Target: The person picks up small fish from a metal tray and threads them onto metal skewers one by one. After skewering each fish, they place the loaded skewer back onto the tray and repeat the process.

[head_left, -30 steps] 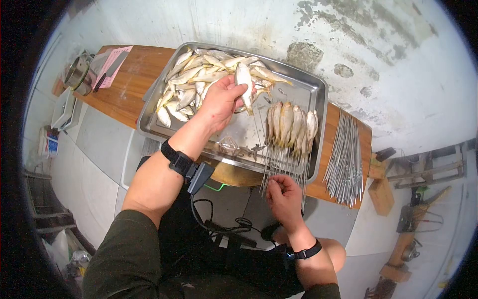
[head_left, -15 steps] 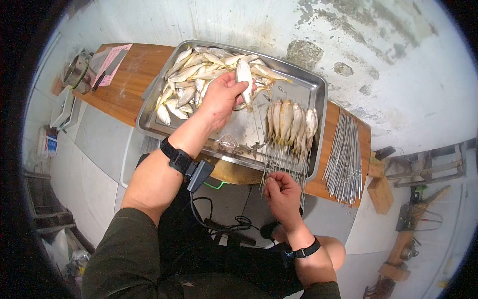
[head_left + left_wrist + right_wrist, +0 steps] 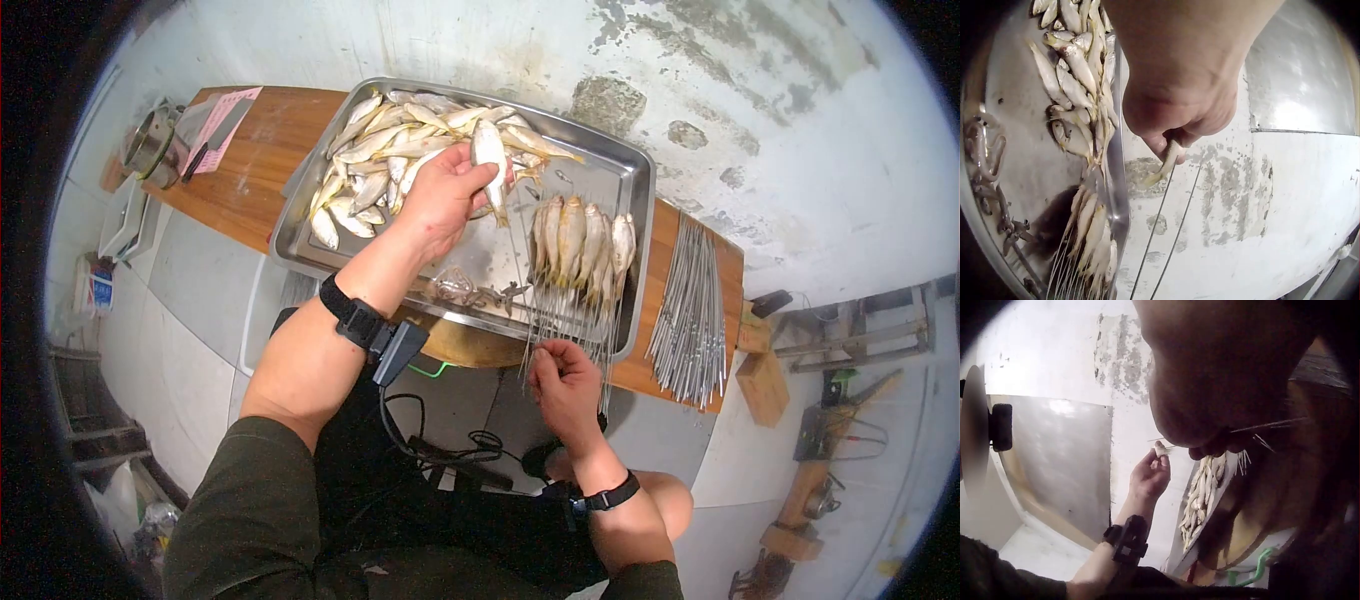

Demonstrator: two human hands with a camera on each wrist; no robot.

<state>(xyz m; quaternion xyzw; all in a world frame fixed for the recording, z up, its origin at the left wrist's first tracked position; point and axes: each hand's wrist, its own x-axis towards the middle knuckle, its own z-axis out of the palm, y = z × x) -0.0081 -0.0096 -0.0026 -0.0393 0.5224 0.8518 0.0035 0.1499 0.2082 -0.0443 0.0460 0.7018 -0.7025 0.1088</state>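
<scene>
My left hand (image 3: 445, 200) pinches a small silvery fish (image 3: 489, 160) between thumb and fingers, tail downward, over the tray (image 3: 490, 255). Two thin metal rods, a skewer (image 3: 1164, 215), run down from the fish's tail end in the left wrist view. Below the tray's near edge, my right hand (image 3: 568, 390) has its fingers curled and pinches the skewer's lower end. Right beside that hand are the rods of a row of skewered fish (image 3: 571, 240), which lies in the tray's right part. A heap of loose fish (image 3: 395, 145) fills the tray's far left.
Many bare metal skewers (image 3: 690, 320) lie on the wooden table (image 3: 255, 150) to the right of the tray. At the table's left end are a knife (image 3: 222, 135) on pink paper and a metal pot (image 3: 150, 145). Pale and dark scraps (image 3: 460, 288) lie along the tray's near side.
</scene>
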